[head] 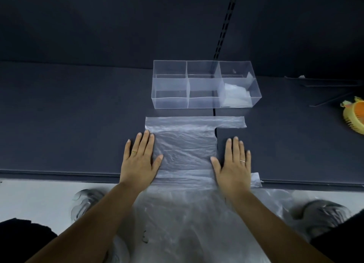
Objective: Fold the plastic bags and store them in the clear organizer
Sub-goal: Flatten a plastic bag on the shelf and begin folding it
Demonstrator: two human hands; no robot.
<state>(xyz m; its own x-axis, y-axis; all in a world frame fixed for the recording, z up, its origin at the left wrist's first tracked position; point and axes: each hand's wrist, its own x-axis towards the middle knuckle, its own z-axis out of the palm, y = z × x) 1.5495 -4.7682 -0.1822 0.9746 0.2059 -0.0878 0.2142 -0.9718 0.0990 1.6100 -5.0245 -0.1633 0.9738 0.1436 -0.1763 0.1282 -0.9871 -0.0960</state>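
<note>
Head view. At 6 o'clock a thin translucent plastic bag (185, 152) hangs off the near edge of the dark navy table (78, 124) toward the person. Its upper part lies flat on the table, wrinkled, with a strip sticking out toward 3 o'clock at the far end.

Left hand (138, 160) is flat with fingers straight, pressing the bag's left edge and gripping nothing. Right hand (233, 164) is also flat and straight-fingered; its thumb touches the bag's right edge and its fingers rest on bare table.

At 12 o'clock, just beyond the bag, sits the clear six-compartment acrylic organizer (169, 103). A folded whitish bag (235, 96) is in its near right cell; the other cells look empty.

An orange-yellow brush (354, 114) lies at 3 o'clock, well apart.

Step, as judged: smoothing this bag before the first fold, one bag already stored. The next move needs one long edge pinched and carried across; the film looks slippery and may trap air.
</note>
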